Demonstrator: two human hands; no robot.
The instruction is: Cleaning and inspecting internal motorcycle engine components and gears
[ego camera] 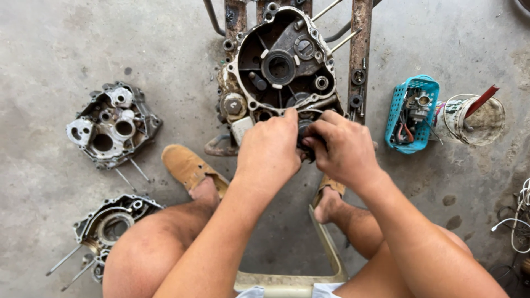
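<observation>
A greasy engine crankcase half (281, 69) rests on a rusty metal stand (360, 55) in front of me. My left hand (269, 149) and my right hand (342, 146) meet at its lower edge, both closed around a small dark part (305, 135) that is mostly hidden between the fingers. Round bearing seats and a gear show inside the case above my hands. My bare knees and brown sandals (187, 165) lie below.
Two more crankcase halves, one (113, 124) and another (107, 226), lie on the concrete floor at the left, with long studs sticking out. A blue plastic basket (398, 113) with a carburettor and a dirty bucket (477, 118) stand at the right. White cables (519, 221) lie far right.
</observation>
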